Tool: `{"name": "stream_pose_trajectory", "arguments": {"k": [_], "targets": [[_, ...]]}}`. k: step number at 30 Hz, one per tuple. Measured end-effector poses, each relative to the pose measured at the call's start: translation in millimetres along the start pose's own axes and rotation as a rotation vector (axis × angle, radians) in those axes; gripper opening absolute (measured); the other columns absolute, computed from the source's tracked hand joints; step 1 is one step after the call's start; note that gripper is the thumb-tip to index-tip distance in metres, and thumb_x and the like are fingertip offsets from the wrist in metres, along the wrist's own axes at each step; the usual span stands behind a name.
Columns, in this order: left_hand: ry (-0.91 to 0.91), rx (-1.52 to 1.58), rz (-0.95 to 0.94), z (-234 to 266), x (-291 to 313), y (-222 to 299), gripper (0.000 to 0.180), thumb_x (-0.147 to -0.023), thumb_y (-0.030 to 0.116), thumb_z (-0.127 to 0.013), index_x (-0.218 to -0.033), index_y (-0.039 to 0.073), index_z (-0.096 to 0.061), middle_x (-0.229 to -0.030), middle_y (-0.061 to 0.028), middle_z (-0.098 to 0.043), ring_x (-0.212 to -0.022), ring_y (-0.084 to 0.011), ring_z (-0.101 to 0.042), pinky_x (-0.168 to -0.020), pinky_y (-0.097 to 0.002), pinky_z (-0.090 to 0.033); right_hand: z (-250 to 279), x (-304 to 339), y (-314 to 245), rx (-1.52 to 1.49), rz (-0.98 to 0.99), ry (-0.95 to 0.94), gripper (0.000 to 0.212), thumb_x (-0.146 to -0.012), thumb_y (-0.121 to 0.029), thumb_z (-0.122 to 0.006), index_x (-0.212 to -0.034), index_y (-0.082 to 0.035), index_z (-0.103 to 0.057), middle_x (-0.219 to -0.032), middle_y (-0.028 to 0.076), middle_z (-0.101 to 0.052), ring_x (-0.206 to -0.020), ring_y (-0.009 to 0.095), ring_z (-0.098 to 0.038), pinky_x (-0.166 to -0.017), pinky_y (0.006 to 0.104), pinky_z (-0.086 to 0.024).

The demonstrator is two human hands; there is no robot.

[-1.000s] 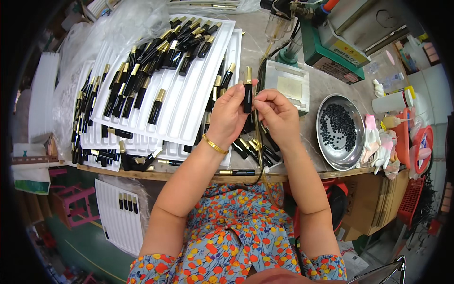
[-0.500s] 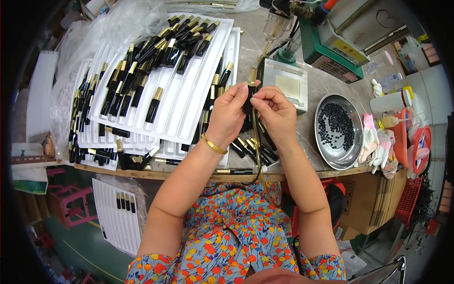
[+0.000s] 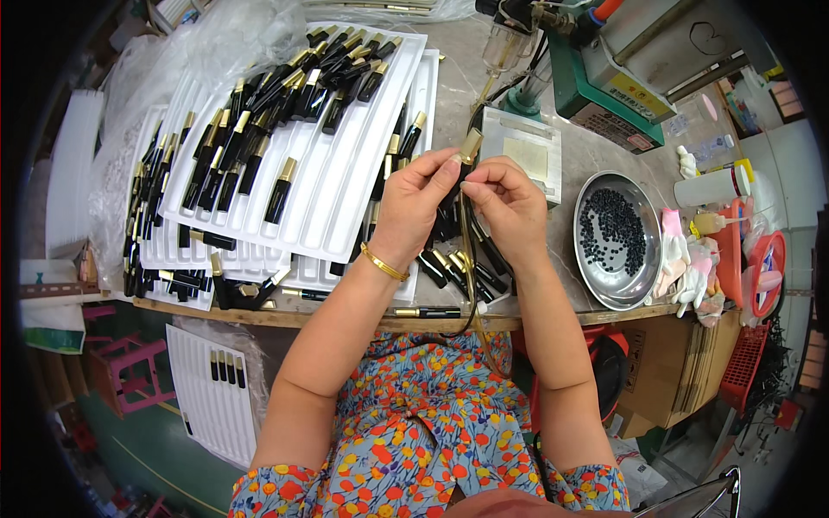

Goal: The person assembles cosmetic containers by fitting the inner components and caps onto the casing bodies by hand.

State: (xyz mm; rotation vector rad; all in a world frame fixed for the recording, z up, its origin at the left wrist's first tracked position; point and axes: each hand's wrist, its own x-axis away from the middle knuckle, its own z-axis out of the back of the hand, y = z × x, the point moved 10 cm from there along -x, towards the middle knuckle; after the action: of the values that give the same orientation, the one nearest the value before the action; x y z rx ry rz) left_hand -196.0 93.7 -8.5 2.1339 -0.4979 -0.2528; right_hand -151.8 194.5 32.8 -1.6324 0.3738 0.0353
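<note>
A black cosmetic tube with a gold cap (image 3: 471, 145) stands tilted between my hands, its cap pointing up and away from me. My left hand (image 3: 413, 207) is closed round the tube's body, thumb and fingers just below the gold part. Close against its right side, my right hand (image 3: 511, 203) has thumb and fingertips pinched together. Whatever lies in that pinch is too small or hidden to name. A thin yellowish hose (image 3: 473, 259) and a dark cable hang down between the hands. More black and gold tubes (image 3: 445, 269) lie loose on the table under my wrists.
White ribbed trays (image 3: 324, 186) heaped with such tubes fill the left. A steel dish (image 3: 594, 281) of small black pieces sits right of my hands. Behind are a pale square block (image 3: 522, 155) and a green box (image 3: 596, 104). Gloves (image 3: 678, 259) lie at the right.
The tube has leaned over to the right, and its gold cap now shows more plainly. My left hand has shifted slightly; the right hand stays pinched beside it.
</note>
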Motion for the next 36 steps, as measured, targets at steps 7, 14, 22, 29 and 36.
{"name": "stream_pose_trajectory", "arguments": {"k": [7, 14, 22, 29, 36], "targets": [[-0.099, -0.188, -0.036, -4, -1, 7, 0.022, -0.087, 0.011, -0.053, -0.103, -0.004, -0.057, -0.096, -0.0049, -0.06, -0.086, -0.0085, -0.054, -0.079, -0.0202, -0.041, 3, -1, -6, 0.213, 0.054, -0.047, 0.006, -0.074, 0.001, -0.063, -0.078, 0.003, -0.059, -0.082, 0.003, -0.053, -0.069, 0.008, -0.053, -0.062, 0.018, -0.043], [-0.128, -0.168, 0.012, -5, 0, 5, 0.022, -0.086, 0.011, -0.054, -0.103, -0.004, -0.057, -0.095, -0.0058, -0.061, -0.087, -0.0095, -0.055, -0.08, -0.0215, -0.041, 6, 0, 3, 0.118, -0.108, -0.055, 0.006, -0.073, 0.0, -0.065, -0.075, 0.001, -0.059, -0.077, 0.001, -0.053, -0.062, 0.005, -0.051, -0.053, 0.0163, -0.042], [-0.158, -0.314, -0.066, -11, 1, 20, 0.019, -0.085, 0.007, -0.054, -0.1, -0.004, -0.06, -0.09, -0.0015, -0.055, -0.084, -0.008, -0.05, -0.079, -0.0205, -0.039, 3, 0, 11, 0.08, -0.221, -0.109, 0.006, -0.075, -0.004, -0.065, -0.076, 0.0, -0.06, -0.07, -0.001, -0.054, -0.055, 0.003, -0.05, -0.046, 0.0149, -0.041], [-0.145, -0.329, -0.126, -12, 2, 19, 0.02, -0.085, 0.007, -0.055, -0.101, -0.004, -0.059, -0.09, -0.0024, -0.055, -0.085, -0.009, -0.051, -0.079, -0.0213, -0.04, 3, 5, 26, -0.076, -0.354, -0.076, 0.008, -0.077, -0.007, -0.065, -0.078, -0.001, -0.059, -0.065, -0.001, -0.056, -0.052, 0.004, -0.051, -0.045, 0.0157, -0.043], [-0.057, -0.074, 0.009, -3, 2, 3, 0.02, -0.085, 0.009, -0.056, -0.099, -0.005, -0.059, -0.088, -0.0033, -0.057, -0.079, -0.0088, -0.054, -0.073, -0.0202, -0.043, 1, 9, 33, -0.172, -0.382, -0.026, 0.009, -0.078, -0.007, -0.064, -0.079, -0.001, -0.059, -0.067, 0.002, -0.058, -0.053, 0.005, -0.053, -0.049, 0.0172, -0.045]]}}
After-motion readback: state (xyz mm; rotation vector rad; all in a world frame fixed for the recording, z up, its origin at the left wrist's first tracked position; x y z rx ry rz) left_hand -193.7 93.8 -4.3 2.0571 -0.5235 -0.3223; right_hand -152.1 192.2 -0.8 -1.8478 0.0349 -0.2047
